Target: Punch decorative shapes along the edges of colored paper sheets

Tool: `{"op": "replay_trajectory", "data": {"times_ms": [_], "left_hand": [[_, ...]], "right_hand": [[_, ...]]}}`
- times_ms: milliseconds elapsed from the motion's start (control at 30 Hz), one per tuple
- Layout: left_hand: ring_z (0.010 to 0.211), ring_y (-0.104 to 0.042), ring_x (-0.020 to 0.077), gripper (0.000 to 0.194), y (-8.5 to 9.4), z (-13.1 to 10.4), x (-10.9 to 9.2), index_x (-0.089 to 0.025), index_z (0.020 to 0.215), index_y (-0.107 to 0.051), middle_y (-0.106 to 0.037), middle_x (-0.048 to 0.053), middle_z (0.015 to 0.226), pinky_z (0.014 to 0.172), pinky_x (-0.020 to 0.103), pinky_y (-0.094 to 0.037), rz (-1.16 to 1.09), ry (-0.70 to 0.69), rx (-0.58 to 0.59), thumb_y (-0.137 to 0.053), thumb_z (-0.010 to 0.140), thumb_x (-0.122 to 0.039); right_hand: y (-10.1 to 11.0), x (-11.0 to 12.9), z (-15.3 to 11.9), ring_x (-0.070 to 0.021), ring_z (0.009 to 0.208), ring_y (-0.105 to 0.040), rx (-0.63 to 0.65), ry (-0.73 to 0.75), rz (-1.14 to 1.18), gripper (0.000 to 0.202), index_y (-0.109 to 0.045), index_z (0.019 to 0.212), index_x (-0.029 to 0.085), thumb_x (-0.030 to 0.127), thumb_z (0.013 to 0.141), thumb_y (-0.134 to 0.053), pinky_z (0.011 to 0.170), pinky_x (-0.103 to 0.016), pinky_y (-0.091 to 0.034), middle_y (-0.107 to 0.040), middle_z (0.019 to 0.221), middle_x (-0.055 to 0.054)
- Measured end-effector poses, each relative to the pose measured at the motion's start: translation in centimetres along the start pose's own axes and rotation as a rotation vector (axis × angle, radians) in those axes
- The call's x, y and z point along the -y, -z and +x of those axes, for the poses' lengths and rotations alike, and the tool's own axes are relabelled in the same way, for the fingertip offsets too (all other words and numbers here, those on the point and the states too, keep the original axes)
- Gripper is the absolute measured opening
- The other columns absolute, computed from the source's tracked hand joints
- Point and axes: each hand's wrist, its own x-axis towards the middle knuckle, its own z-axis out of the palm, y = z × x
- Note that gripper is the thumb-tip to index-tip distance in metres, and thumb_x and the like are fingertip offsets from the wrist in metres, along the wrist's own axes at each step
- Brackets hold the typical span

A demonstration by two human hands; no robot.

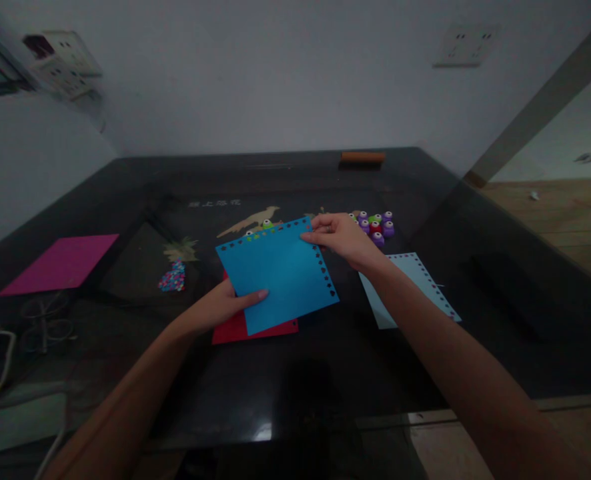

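Both my hands hold a sheet of blue paper [280, 273] above the dark table. Small shapes are punched along its top and right edges. My left hand [233, 303] grips the lower left side, thumb on the front face and fingers hidden behind. At the top right corner, my right hand [343, 237] pinches the sheet between thumb and fingers. Under the blue sheet lies red paper [255, 333], mostly covered. To the right, partly behind my right forearm, is pale blue paper [403, 273] with punched edges. Purple, green and red craft punches [375, 227] cluster beyond my right hand.
A pink sheet [60, 263] lies on the left of the dark table [275, 180], near a pile of colourful punched bits [173, 277]. A brown cylindrical object [362, 158] rests by the wall. Cables and scissors-like loops [45, 323] sit at the left.
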Motion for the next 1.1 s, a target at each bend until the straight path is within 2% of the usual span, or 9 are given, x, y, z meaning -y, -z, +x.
{"op": "replay_trajectory", "data": {"times_ms": [200,333,500,567,667,833,933,1033,1100], "left_hand": [[0.113,-0.059,0.0289,0.065,0.0,0.2,0.5,-0.026,0.129,-0.049,-0.058,0.008,0.131,0.096,0.044,-0.049,0.038,-0.051,0.025,-0.071,0.071,-0.047],[0.109,-0.061,0.0282,0.065,0.1,0.4,0.5,-0.026,0.13,-0.047,-0.059,0.008,0.129,0.092,0.044,-0.052,0.015,-0.066,0.01,-0.069,0.073,-0.046],[0.102,-0.065,0.0274,0.052,0.2,0.4,-0.1,-0.021,0.119,-0.057,-0.066,0.008,0.118,0.086,0.041,-0.055,0.001,-0.08,-0.067,-0.067,0.073,-0.046],[0.095,-0.067,0.0263,0.049,0.2,0.3,-0.4,-0.02,0.113,-0.06,-0.07,0.008,0.11,0.082,0.039,-0.056,-0.001,-0.061,-0.074,-0.067,0.073,-0.046],[0.084,-0.069,0.0254,0.047,0.3,0.3,-0.5,-0.017,0.106,-0.063,-0.073,0.008,0.099,0.074,0.036,-0.057,0.003,-0.054,-0.081,-0.068,0.071,-0.049],[0.069,-0.067,0.0225,0.039,0.2,0.6,-0.2,-0.014,0.083,-0.066,-0.073,0.008,0.079,0.065,0.033,-0.054,0.11,-0.1,-0.125,-0.067,0.07,-0.05],[0.066,-0.065,0.0205,0.035,-0.6,0.5,-0.1,-0.015,0.083,-0.067,-0.072,0.007,0.078,0.063,0.032,-0.052,0.122,-0.162,-0.087,-0.066,0.072,-0.048],[0.063,-0.063,0.0187,0.033,-1.1,0.4,-0.2,-0.016,0.078,-0.066,-0.07,0.005,0.072,0.061,0.03,-0.05,0.148,-0.238,-0.017,-0.062,0.075,-0.048],[0.061,-0.061,0.0176,0.036,-0.8,0.7,-0.4,-0.016,0.072,-0.065,-0.067,0.003,0.067,0.06,0.028,-0.049,0.197,-0.322,-0.059,-0.056,0.079,-0.05]], "right_hand": [[-0.1,0.0,0.0,-0.0088,0.052,-0.044,0.002,-0.005,-0.008,0.023,-0.057,0.069,0.016,0.032,0.066,-0.073,0.051,-0.024,-0.032,-0.049,0.053,0.006],[0.2,-0.5,0.0,-0.0091,0.051,-0.044,0.025,0.012,-0.019,0.02,-0.055,0.066,0.018,0.029,0.07,-0.071,0.05,-0.024,-0.033,-0.048,0.052,0.005],[0.5,-1.0,-0.2,-0.012,0.06,-0.054,0.273,-0.074,-0.005,0.016,-0.061,0.071,0.018,0.03,0.069,-0.072,0.059,-0.027,-0.043,-0.06,0.065,0.001],[0.6,-1.0,-0.3,-0.0123,0.062,-0.055,0.331,-0.103,-0.021,0.017,-0.062,0.07,0.018,0.031,0.068,-0.073,0.06,-0.027,-0.044,-0.062,0.068,0.0],[0.5,-0.8,-0.7,-0.0114,0.058,-0.054,0.332,-0.12,-0.065,0.021,-0.06,0.064,0.017,0.033,0.066,-0.074,0.054,-0.025,-0.043,-0.061,0.065,0.001],[0.3,-1.1,-2.5,-0.0109,0.054,-0.055,0.36,-0.198,-0.054,0.026,-0.058,0.067,0.017,0.036,0.065,-0.075,0.048,-0.023,-0.042,-0.062,0.063,0.0],[0.5,-1.6,-4.1,-0.0101,0.05,-0.053,0.343,-0.21,-0.069,0.027,-0.057,0.068,0.016,0.037,0.064,-0.075,0.044,-0.021,-0.041,-0.062,0.06,0.0],[0.8,-2.2,-5.8,-0.0091,0.046,-0.052,0.29,-0.226,-0.072,0.028,-0.057,0.068,0.015,0.037,0.064,-0.075,0.042,-0.021,-0.042,-0.061,0.059,0.001],[1.1,-2.7,-6.7,-0.009,0.045,-0.051,0.218,-0.233,-0.051,0.029,-0.057,0.067,0.015,0.038,0.064,-0.075,0.042,-0.022,-0.042,-0.06,0.057,0.001]]}}
